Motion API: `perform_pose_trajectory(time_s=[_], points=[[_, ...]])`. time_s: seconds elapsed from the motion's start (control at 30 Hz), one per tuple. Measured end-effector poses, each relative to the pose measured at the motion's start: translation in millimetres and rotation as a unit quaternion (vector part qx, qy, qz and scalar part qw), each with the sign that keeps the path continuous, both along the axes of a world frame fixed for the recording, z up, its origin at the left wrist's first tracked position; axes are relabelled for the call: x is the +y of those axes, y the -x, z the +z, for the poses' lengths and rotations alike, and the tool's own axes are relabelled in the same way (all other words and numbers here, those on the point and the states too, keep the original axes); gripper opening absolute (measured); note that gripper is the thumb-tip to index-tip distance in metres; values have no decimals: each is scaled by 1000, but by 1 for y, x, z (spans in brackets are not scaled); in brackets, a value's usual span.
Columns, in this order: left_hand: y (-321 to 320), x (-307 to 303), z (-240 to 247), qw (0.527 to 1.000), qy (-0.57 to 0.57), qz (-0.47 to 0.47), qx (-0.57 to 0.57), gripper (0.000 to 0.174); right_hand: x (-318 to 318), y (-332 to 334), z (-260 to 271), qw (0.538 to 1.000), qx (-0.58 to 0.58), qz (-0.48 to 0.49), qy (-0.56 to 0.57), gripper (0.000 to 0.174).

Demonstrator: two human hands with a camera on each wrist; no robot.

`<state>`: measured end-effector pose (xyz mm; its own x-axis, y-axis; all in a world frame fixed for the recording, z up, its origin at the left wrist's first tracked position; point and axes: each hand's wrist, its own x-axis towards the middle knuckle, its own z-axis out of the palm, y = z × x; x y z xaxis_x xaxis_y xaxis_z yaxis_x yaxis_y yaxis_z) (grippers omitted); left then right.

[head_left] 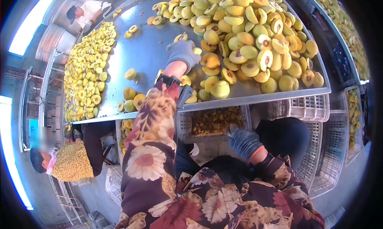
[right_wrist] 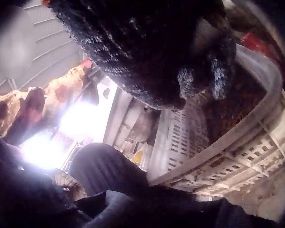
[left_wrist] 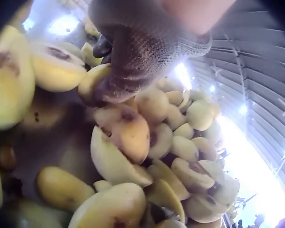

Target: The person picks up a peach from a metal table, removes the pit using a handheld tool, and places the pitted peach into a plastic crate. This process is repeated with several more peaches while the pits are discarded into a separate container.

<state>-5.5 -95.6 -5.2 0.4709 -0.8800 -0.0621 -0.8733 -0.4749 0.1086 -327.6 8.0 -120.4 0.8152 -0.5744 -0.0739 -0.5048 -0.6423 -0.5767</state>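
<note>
My left hand [head_left: 183,54], in a grey glove, reaches over the metal table [head_left: 143,41] among yellow peach halves. In the left wrist view, its curled fingers hold a peach half [left_wrist: 92,85] by the edge, just above another browned half [left_wrist: 126,130]. My right hand [head_left: 245,142], in a dark blue knit glove, is low beside my knee, close to a crate of brown pits [head_left: 217,123]. Its fingers curl around a small pale object [right_wrist: 208,37], mostly hidden by the glove, whose kind I cannot tell.
A big heap of peach halves [head_left: 247,37] covers the table's right side, and another pile [head_left: 89,69] its left. White plastic crates [head_left: 307,109] stand below the front edge at right. One person [head_left: 76,161] sits at left; another [head_left: 89,13] is beyond the table.
</note>
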Motion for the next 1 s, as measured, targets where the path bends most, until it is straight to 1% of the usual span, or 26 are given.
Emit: perform_pose_trajectory(time_s=[0.03, 0.07, 0.1, 0.13, 0.17, 0.2, 0.23, 0.27, 0.3, 0.33, 0.37, 0.43, 0.47, 0.5, 0.53, 0.63, 0.67, 0.7, 0.73, 0.8, 0.9, 1.0], points=[[2, 13, 4, 998, 59, 8, 21, 44, 2, 0, 1, 1000, -11, -21, -10, 27], [1, 31, 4, 979, 178, -10, 97, 46, -2, -3, 14, 998, -12, -41, -38, 27], [7, 49, 0, 916, 239, 25, 322, 44, 2, -3, 4, 995, -91, -49, -12, 27], [24, 75, 8, 797, 285, 60, 529, 43, 6, -3, -7, 985, -166, -52, 19, 28], [50, 102, 31, 683, 273, 139, 663, 36, 12, -4, -4, 976, -205, -63, -26, 30], [56, 126, 15, 605, 260, 147, 738, 39, 15, -9, 0, 965, -243, -73, -73, 32], [76, 148, 17, 555, 292, 81, 775, 40, 19, -16, 15, 961, -249, -72, -95, 34], [92, 165, 12, 487, 331, 94, 803, 39, 22, -23, 31, 957, -255, -72, -117, 36], [105, 179, 5, 483, 370, 79, 790, 36, 26, -29, 73, 964, -232, -61, -113, 39], [113, 187, 1, 462, 388, 98, 791, 36, 27, -35, 97, 971, -208, -50, -106, 42], [119, 196, -4, 441, 406, 119, 792, 40, 28, -43, 97, 975, -189, -37, -110, 44], [123, 210, -16, 448, 433, 123, 773, 43, 34, -56, 92, 982, -149, -11, -116, 47], [124, 214, -19, 451, 448, 122, 762, 46, 39, -62, 91, 986, -137, -7, -99, 47], [127, 219, -22, 577, 467, 88, 665, 43, 44, -66, 93, 987, -126, -8, -103, 46], [133, 225, -19, 687, 473, 53, 549, 40, 51, -70, 95, 987, -115, -10, -108, 46], [137, 233, -17, 724, 476, 57, 497, 37, 60, -76, 94, 989, -103, -3, -104, 44], [137, 235, -19, 723, 481, 53, 493, 36, 61, -77, 95, 991, -92, -1, -96, 43], [136, 236, -22, 688, 494, 59, 529, 34, 63, -78, 95, 993, -81, 1, -89, 43], [136, 237, -25, 651, 506, 64, 563, 35, 64, -79, 93, 992, -99, 4, -81, 43], [135, 236, -33, 487, 527, 91, 691, 41, 66, -80, 88, 989, -133, 10, -65, 43], [141, 232, -33, 544, 532, 110, 639, 57, 70, -81, 94, 990, -114, -14, -84, 46], [143, 233, -30, 523, 532, 136, 653, 55, 69, -79, 92, 993, -75, 8, -92, 48]])
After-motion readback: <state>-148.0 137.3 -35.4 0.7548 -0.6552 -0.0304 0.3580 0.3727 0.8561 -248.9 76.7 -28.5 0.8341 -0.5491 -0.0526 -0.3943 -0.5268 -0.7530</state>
